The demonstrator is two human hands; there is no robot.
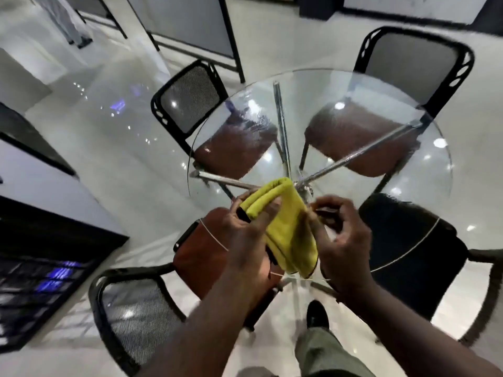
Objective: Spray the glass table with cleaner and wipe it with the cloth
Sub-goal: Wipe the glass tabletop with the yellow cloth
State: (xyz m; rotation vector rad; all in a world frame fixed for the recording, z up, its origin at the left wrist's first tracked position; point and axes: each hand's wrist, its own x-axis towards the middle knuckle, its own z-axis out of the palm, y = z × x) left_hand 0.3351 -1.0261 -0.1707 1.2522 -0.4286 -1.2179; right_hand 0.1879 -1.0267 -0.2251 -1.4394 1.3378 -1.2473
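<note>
You hold the folded yellow cloth point(290, 229) above the near side of the round glass table point(386, 87), your left hand point(245, 235) curled round its left edge, your right hand point(345, 240) pinching its right edge, wet streaks point(251, 117) on the far-left glass.

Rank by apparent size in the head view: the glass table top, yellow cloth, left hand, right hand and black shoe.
1. glass table top, by far the largest.
2. yellow cloth, left hand and right hand: they look alike, so unranked.
3. black shoe, smallest, though it lies farther from the camera.
</note>
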